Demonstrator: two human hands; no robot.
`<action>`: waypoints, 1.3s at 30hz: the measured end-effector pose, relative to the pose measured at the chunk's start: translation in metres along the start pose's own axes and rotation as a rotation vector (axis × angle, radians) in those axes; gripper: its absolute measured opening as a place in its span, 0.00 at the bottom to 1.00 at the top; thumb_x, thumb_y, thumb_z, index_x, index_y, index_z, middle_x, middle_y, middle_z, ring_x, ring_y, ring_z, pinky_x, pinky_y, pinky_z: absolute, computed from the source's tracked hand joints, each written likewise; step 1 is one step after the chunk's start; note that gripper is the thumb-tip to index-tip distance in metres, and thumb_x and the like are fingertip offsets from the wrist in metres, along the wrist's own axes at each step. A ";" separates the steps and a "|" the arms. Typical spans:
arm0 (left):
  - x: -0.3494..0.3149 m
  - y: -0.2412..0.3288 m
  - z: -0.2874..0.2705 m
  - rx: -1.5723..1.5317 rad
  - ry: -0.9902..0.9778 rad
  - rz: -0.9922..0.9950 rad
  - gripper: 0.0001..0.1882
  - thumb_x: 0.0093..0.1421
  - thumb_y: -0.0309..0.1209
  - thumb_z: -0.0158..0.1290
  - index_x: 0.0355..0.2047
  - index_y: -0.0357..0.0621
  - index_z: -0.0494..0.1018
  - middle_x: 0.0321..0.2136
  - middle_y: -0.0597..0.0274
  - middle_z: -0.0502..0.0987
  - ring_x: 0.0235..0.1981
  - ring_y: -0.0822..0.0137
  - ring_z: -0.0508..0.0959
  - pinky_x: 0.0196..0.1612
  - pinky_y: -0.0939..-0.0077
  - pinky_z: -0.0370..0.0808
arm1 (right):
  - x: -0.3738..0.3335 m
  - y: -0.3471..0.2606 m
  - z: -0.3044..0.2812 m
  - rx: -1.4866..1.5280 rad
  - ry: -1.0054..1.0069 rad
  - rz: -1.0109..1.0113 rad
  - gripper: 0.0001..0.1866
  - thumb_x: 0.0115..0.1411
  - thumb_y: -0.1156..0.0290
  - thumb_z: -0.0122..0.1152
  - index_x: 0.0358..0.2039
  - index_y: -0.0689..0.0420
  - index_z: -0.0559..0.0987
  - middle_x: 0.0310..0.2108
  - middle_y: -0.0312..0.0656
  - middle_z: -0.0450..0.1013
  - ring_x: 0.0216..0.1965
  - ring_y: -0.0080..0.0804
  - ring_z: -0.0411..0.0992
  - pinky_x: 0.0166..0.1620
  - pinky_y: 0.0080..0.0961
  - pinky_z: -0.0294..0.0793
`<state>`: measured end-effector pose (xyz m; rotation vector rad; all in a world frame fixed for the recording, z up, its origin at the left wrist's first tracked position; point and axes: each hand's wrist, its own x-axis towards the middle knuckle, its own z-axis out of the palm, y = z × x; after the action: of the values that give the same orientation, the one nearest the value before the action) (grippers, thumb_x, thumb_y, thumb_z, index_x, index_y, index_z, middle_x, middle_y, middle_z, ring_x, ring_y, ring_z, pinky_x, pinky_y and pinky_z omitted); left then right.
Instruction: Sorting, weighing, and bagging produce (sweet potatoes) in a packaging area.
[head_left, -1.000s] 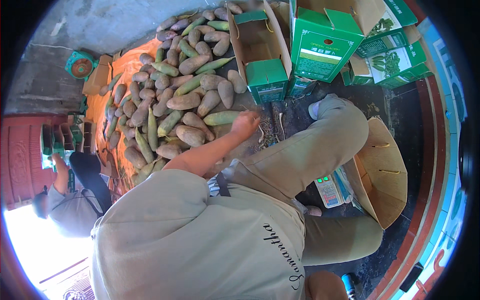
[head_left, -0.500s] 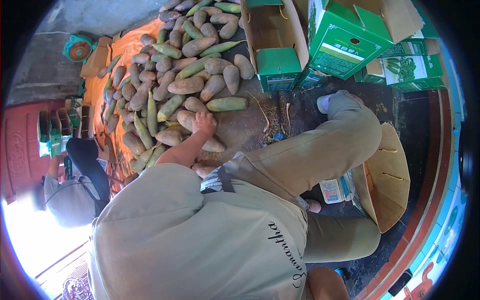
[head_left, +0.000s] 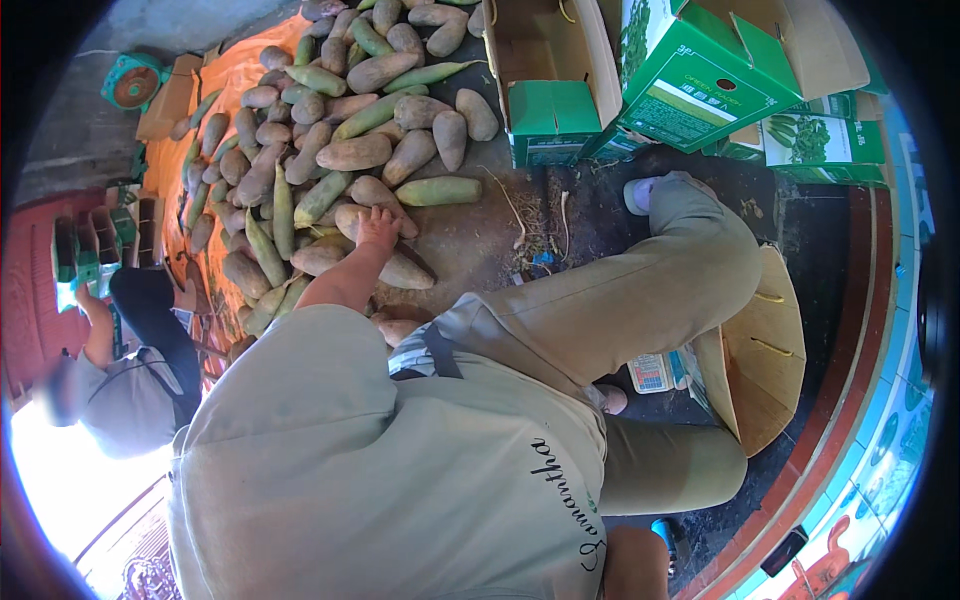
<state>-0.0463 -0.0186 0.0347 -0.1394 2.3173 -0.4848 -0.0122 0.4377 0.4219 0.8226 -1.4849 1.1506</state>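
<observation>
My left hand (head_left: 378, 229) reaches into a heap of soil-covered radishes, its fingers curled over one of them, a brown radish (head_left: 352, 221) at the near edge of the heap. A second brown radish (head_left: 386, 201) lies against the fingertips. Just below the hand rests another large radish (head_left: 405, 270), and a greener radish (head_left: 438, 191) lies to the right on the floor. Of my right arm only a bare part (head_left: 635, 565) shows at the lower edge; the hand itself is out of view.
Green cartons (head_left: 553, 110) stand open at the top, beside a printed green box (head_left: 690, 85). An open brown carton (head_left: 757, 355) sits by my legs, near a scale (head_left: 650, 373). Orange sheeting (head_left: 185, 190) lies under the heap. Another person (head_left: 135, 390) works at the far left.
The view has shifted slightly, so the heap sits higher and further left. My left hand has moved a little left over the radishes, and the radish beside its fingers has turned.
</observation>
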 end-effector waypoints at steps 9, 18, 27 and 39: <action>0.014 0.001 -0.009 0.071 -0.057 0.118 0.37 0.43 0.33 0.61 0.55 0.58 0.61 0.51 0.61 0.64 0.55 0.56 0.62 0.53 0.57 0.61 | 0.002 0.002 0.005 0.002 -0.125 0.009 0.20 0.62 0.56 0.44 0.51 0.53 0.63 0.29 0.35 0.63 0.21 0.25 0.64 0.27 0.25 0.61; 0.011 -0.007 -0.061 -0.183 -0.061 0.073 0.41 0.34 0.38 0.67 0.51 0.46 0.62 0.49 0.56 0.65 0.50 0.52 0.67 0.50 0.65 0.69 | 0.011 0.011 0.012 0.022 -0.244 -0.003 0.21 0.62 0.56 0.45 0.51 0.52 0.63 0.31 0.36 0.63 0.23 0.26 0.64 0.28 0.26 0.62; 0.002 0.046 -0.104 -0.733 0.082 0.217 0.42 0.33 0.40 0.68 0.48 0.46 0.60 0.46 0.49 0.66 0.47 0.51 0.69 0.51 0.62 0.66 | 0.009 0.012 -0.014 0.052 -0.292 -0.033 0.22 0.62 0.56 0.46 0.52 0.51 0.62 0.32 0.36 0.63 0.24 0.27 0.65 0.29 0.26 0.62; 0.004 0.120 -0.114 -0.836 0.047 0.319 0.44 0.35 0.41 0.67 0.53 0.51 0.59 0.47 0.47 0.65 0.50 0.49 0.68 0.53 0.63 0.66 | -0.037 -0.015 -0.058 -0.074 -0.196 0.087 0.23 0.61 0.56 0.47 0.54 0.50 0.61 0.35 0.37 0.64 0.26 0.28 0.66 0.31 0.27 0.63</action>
<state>-0.1242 0.1250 0.0596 -0.1491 2.3848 0.6612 0.0286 0.4851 0.3893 0.8457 -1.7294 1.0962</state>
